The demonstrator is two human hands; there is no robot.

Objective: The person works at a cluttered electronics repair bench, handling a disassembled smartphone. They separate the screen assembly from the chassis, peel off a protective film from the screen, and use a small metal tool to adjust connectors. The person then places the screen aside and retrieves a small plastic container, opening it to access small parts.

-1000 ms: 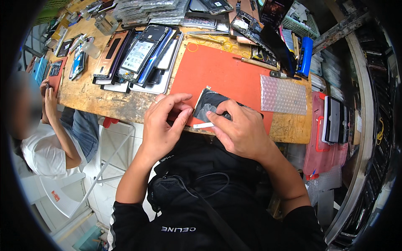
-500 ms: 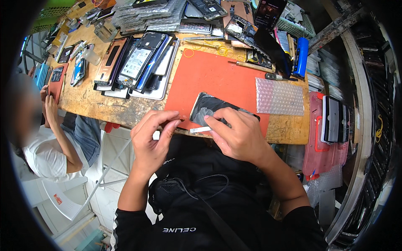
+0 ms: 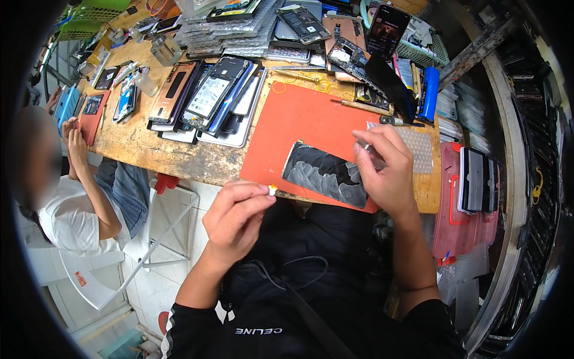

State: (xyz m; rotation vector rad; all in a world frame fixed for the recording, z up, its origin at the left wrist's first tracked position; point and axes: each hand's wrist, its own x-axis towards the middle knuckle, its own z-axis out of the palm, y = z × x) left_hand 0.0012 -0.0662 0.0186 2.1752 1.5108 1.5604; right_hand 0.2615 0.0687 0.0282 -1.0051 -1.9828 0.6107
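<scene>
A black phone screen panel (image 3: 323, 175) with grey streaky smears lies aslant on the red mat (image 3: 299, 119), near the table's front edge. Left of its lower corner, my left hand (image 3: 239, 212) pinches a small white piece with an orange-yellow tip (image 3: 273, 189) between thumb and forefinger. Over the panel's right end my right hand (image 3: 387, 170) is raised, thumb and fingers bent toward each other. Something small and greyish shows at those fingertips, too small to name. That hand covers part of the bubble wrap sheet (image 3: 418, 146).
Stacked phones (image 3: 206, 96) stand left of the mat; bubble-wrapped packs (image 3: 221, 36) are piled behind. A wooden-handled tool (image 3: 365, 106), a propped phone (image 3: 387, 30) and a blue cylinder (image 3: 429, 96) line the back right. Another person (image 3: 78, 209) sits at the left.
My right hand has lifted off the panel, up and rightward, and the white strip no longer shows there. My left hand now pinches a small white and orange piece. The view has shifted slightly.
</scene>
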